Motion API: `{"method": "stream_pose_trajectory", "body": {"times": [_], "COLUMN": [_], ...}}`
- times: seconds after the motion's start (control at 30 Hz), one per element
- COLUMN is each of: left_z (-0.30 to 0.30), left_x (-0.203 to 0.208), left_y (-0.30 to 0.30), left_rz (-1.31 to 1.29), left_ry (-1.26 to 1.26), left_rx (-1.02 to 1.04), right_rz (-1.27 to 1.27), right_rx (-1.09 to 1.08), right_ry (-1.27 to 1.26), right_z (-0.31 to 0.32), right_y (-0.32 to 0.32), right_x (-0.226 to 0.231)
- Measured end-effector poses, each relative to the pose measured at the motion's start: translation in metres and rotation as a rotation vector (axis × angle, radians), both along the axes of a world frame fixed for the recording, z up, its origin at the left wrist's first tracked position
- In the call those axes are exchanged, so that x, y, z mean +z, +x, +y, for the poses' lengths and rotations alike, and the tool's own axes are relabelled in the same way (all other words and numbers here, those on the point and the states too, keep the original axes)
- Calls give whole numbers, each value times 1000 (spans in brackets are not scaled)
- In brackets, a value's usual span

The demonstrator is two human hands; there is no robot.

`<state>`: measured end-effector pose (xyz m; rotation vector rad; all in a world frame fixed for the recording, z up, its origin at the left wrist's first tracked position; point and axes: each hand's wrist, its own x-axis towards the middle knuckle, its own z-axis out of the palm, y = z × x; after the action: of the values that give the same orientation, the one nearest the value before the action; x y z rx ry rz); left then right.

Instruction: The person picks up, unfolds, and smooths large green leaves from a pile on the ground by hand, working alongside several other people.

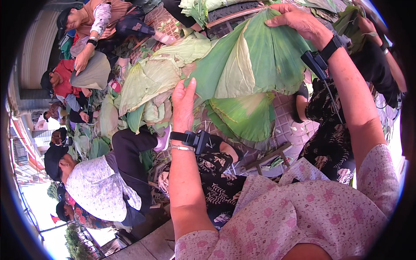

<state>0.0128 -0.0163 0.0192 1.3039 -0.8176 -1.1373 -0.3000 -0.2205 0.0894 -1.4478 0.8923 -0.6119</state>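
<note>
Broad, green, pale-streaked, fan-folded leaf (277, 56) is hanging above the reddish paved floor (286, 115), the left hand (183, 106) pinching its left corner, the right hand (299, 22) its upper edge; uneven pulling would be risking a tear along the pleats.

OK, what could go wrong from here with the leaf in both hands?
The large green leaf might tear if the left hand and right hand pull against each other. The thin cord hanging from the right wrist's black device could perhaps snag on something.
</note>
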Motion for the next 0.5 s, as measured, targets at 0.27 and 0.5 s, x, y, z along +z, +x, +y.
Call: {"method": "stream_pose_trajectory", "body": {"times": [0.27,0.5], "left_z": [1,3], "left_x": [-17,-14], "left_y": [11,16], "left_rz": [-91,-91], "left_ry": [-18,80], "left_rx": [12,144], "right_rz": [-52,23], "right_rx": [7,-57], "right_ry": [16,-40], "right_z": [6,8], "right_y": [4,0], "right_x": [6,4]}}
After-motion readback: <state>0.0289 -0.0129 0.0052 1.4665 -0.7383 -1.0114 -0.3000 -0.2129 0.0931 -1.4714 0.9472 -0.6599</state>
